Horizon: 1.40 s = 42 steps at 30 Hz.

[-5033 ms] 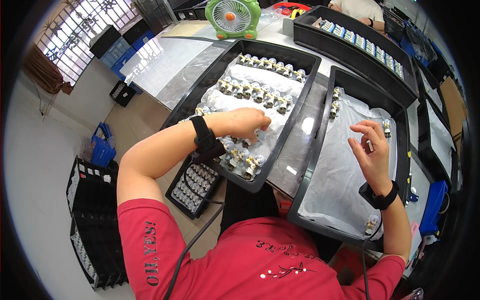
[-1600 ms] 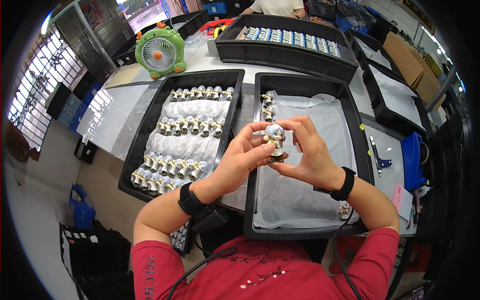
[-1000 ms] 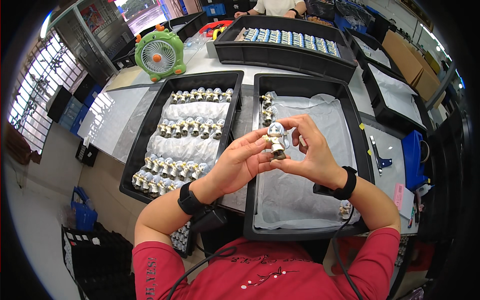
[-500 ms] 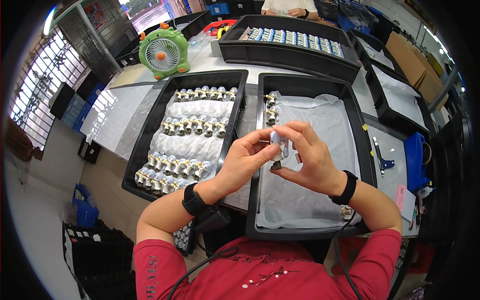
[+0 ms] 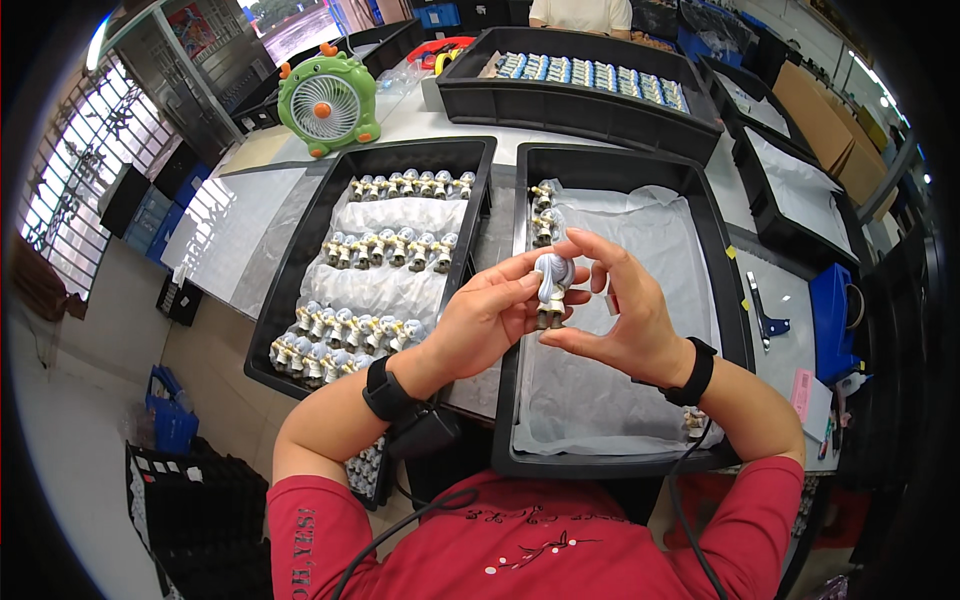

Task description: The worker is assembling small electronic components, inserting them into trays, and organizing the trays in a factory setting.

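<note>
Over the right-hand tray, a small figurine (image 5: 553, 290) with pale lavender hair, a white outfit and dark feet stands upright between my hands. My left hand (image 5: 492, 312) is closed on its side, thumb in front and fingers behind. Around its other side curves my right hand (image 5: 630, 320), index fingertip by the head and thumb under the feet. A small pale piece (image 5: 612, 303) shows among the right fingers; its kind is unclear. Several like figurines (image 5: 405, 245) stand in rows on white sheeting in the left black tray (image 5: 262, 345).
The right black tray (image 5: 735, 300) is lined with white sheeting (image 5: 620, 390); a few figurines (image 5: 543, 215) stand in its far left corner. Beyond are a green fan (image 5: 325, 105) and a full black crate (image 5: 580, 108). A blue-handled tool (image 5: 765, 320) lies at right. A person (image 5: 580, 14) sits opposite.
The figurine has turned between my hands, so more of its hair and outfit shows. My right fingers have spread a little wider around it.
</note>
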Each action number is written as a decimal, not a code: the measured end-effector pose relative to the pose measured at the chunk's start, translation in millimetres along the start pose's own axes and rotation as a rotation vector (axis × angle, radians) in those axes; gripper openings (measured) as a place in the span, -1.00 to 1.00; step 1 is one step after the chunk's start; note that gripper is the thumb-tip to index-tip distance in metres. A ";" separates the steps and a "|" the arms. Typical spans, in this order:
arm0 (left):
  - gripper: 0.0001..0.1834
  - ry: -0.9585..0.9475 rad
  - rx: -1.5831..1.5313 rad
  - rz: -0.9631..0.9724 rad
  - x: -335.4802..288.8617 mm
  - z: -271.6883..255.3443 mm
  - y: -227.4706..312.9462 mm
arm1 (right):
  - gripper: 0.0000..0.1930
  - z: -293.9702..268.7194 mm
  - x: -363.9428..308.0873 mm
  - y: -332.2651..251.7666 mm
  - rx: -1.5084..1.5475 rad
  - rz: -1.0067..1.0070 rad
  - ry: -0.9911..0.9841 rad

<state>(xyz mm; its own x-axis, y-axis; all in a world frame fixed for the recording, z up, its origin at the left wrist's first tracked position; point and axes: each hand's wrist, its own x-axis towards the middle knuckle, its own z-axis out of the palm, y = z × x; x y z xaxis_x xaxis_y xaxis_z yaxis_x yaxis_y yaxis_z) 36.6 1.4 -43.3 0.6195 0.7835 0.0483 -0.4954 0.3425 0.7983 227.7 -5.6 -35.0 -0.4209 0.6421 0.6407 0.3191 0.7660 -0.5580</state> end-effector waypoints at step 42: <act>-0.63 0.072 1.599 -0.336 -50.6 -86.8 82.7 | -0.77 6.8 3.7 18.9 -0.135 0.166 -0.022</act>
<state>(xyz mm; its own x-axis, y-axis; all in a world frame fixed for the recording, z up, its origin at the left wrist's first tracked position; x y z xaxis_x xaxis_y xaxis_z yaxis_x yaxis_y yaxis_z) -88.6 35.2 -31.8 0.5124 0.8256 -0.2361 0.7747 -0.3259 0.5418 226.4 11.0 -46.8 -0.3712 0.7600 0.5335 0.4955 0.6480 -0.5784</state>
